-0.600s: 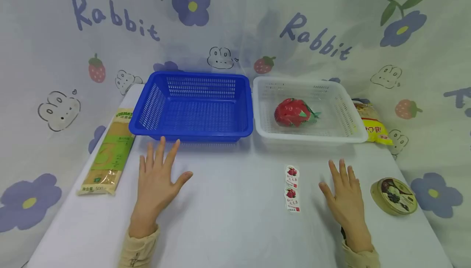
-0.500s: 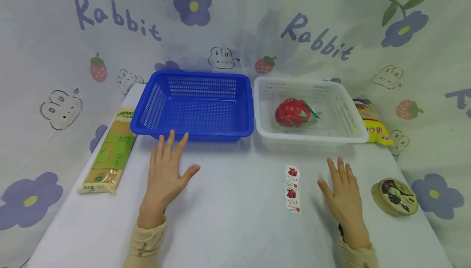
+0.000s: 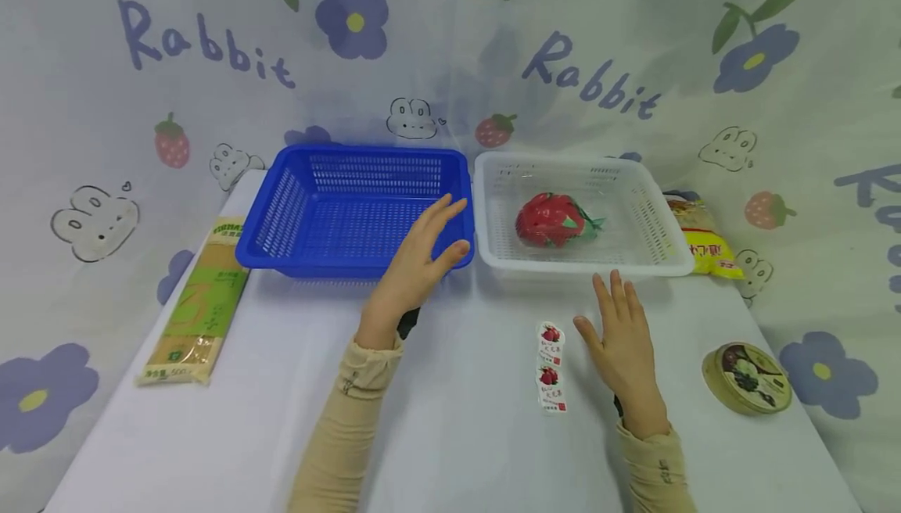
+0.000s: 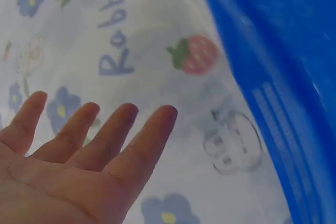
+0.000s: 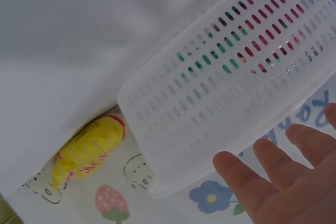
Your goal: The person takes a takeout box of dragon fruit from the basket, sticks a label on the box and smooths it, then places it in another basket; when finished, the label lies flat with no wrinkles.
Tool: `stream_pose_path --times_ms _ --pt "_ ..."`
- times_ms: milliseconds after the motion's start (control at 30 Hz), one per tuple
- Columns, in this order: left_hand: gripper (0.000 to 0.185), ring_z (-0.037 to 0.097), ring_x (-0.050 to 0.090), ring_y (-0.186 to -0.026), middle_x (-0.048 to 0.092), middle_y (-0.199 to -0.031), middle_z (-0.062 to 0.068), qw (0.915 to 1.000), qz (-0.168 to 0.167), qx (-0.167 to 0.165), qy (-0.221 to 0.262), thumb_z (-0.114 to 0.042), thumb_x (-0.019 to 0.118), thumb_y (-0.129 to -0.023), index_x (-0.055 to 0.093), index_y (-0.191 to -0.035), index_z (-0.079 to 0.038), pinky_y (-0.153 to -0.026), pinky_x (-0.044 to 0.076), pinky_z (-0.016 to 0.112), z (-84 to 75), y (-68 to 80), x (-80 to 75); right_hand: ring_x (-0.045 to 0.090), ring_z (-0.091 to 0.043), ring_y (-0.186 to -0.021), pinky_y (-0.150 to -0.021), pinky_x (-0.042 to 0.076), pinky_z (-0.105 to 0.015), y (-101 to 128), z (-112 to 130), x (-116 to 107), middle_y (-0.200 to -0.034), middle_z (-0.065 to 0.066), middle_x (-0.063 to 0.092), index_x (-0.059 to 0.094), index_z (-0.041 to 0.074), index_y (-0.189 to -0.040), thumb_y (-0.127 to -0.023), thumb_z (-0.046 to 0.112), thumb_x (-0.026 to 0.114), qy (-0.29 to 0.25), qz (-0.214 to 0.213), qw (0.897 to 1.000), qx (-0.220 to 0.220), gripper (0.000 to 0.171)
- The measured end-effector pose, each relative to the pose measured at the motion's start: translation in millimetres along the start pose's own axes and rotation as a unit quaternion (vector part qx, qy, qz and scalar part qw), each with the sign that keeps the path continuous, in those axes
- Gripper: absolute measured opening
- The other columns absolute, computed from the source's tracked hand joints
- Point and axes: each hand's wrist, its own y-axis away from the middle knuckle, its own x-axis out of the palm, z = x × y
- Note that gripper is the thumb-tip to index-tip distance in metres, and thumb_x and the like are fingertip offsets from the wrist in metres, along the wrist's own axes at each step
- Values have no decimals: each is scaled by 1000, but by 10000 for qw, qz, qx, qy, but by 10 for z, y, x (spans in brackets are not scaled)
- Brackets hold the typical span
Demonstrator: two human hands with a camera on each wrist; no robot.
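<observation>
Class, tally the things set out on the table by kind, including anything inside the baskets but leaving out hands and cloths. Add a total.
Baskets: 2 (blue basket, white basket)
Food packets: 2 (green-labelled packet, yellow bag)
Round tins: 1 (gold tin)
Fruit-like items: 1 (red item)
Stickers: 2 (upper sticker, lower sticker)
Total: 8

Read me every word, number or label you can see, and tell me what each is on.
"Rabbit": backdrop, twice in full, once cut off.
"3": flat green packet.
"500": lower end of that packet; its other print is too small.
Yellow packet, round tin, stickers, sleeves: print too small or blurred.
</observation>
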Motion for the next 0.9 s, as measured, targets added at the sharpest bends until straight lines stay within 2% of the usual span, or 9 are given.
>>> stream_pose_path --times_ms 167,233,300,367,433,600,733,833,900 --pt "95 26 23 -149 28 -159 8 9965 249 390 699 -80 29 -82 34 -151 -15 -118 24 53 -163 -417 174 15 -48 -146 -110 21 -70 -64 -29 63 -159 -23 21 30 11 -152 -98 52 46 -1 -32 10000 9 70" --pt "84 25 26 -147 31 -158 6 9945 350 410 898 -73 32 -89 35 -150 -15 -118 26 52 -218 -563 232 14 -47 -146 -110 21 -70 -81 -38 86 -159 -22 21 30 11 -152 -98 53 46 20 0 10000 35 70" --pt "69 25 29 -146 34 -156 4 9928 478 272 1066 -61 35 -97 34 -151 -18 -116 28 52 -271 -701 287 14 -47 -147 -110 21 -71 -92 -47 109 -159 -22 21 31 11 -152 -97 53 45 46 5 10000 50 70" --pt "57 25 34 -143 35 -155 4 9900 637 35 1257 -48 38 -102 33 -151 -21 -115 30 52 -322 -842 339 14 -46 -147 -109 21 -71 -96 -55 133 -159 -22 21 33 11 -151 -97 55 45 65 -29 10000 54 71" --pt "52 25 35 -143 36 -155 3 9878 752 -273 1339 -42 38 -103 33 -151 -23 -116 30 50 -357 -989 393 15 -46 -147 -109 21 -72 -102 -59 151 -159 -22 22 34 10 -151 -97 56 45 79 -91 9999 32 71" --pt "60 25 30 -146 30 -159 4 9809 929 -1259 1157 -49 39 -101 28 -153 -21 -118 28 46 -373 -1361 553 16 -46 -147 -109 23 -71 -119 -66 179 -159 -21 24 35 11 -150 -96 58 44 82 -236 9997 -30 72" --pt "73 28 15 -151 18 -163 5 9638 1150 -2133 1108 -51 46 -98 18 -156 -16 -120 23 49 -320 -1595 730 16 -45 -147 -109 23 -71 -124 -89 196 -159 -20 24 35 12 -150 -96 60 42 79 -298 9995 -17 73" --pt "82 31 5 -152 9 -165 6 9525 1287 -2592 953 -50 52 -95 13 -156 -12 -122 17 51 -247 -1723 875 15 -44 -147 -109 23 -71 -123 -107 204 -159 -19 24 35 12 -150 -96 61 41 68 -318 9995 11 74" --pt "84 32 3 -152 8 -165 7 9462 1347 -2839 771 -48 55 -93 15 -156 -11 -122 14 50 -199 -1796 959 14 -43 -148 -110 23 -70 -122 -119 205 -160 -19 23 34 12 -151 -96 61 40 69 -305 9995 34 74"
